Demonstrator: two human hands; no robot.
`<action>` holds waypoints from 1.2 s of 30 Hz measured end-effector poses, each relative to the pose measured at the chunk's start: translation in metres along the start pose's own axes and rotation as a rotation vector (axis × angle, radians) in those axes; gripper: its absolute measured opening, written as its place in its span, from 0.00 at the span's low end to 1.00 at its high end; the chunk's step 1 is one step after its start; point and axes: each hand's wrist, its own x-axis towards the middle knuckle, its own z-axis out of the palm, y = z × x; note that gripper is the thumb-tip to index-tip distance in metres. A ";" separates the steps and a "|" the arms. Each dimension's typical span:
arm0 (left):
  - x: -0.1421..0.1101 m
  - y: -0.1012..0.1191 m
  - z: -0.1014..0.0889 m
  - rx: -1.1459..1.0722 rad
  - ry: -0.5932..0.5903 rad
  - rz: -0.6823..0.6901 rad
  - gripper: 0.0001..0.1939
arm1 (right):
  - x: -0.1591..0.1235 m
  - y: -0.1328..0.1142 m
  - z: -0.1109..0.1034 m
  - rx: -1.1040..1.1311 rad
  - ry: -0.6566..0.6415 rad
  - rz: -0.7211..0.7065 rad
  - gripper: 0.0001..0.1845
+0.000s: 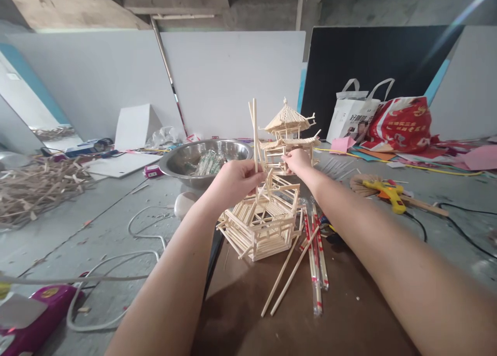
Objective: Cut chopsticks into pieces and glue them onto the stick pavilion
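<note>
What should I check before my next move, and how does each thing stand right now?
1. Left hand gripping the slender pale wooden sticks: ok, they point up.
2. Right hand gripping the pale wooden pagoda model with tiered roofs: cannot tell; the hand overlaps it.
3. Open-topped pale wooden stick frame standing on the flat brown surface: ok.
4. Brown surface free of loose sticks: not ok; two straight pale wooden loose sticks lie there.
5. Yellow plastic gun-shaped tool set down: ok, at the right.
6. That tool hot: cannot tell.
</note>
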 end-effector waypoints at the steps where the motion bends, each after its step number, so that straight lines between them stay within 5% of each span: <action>1: 0.000 0.000 0.000 -0.001 0.002 -0.001 0.09 | 0.000 0.002 0.001 0.001 -0.002 -0.003 0.15; 28: 0.005 -0.002 0.003 0.011 -0.018 0.017 0.13 | -0.017 0.038 0.018 -0.157 -0.100 0.084 0.15; 36: 0.006 -0.002 0.002 -0.028 -0.040 -0.005 0.12 | -0.032 0.030 -0.013 -0.148 -0.182 0.018 0.08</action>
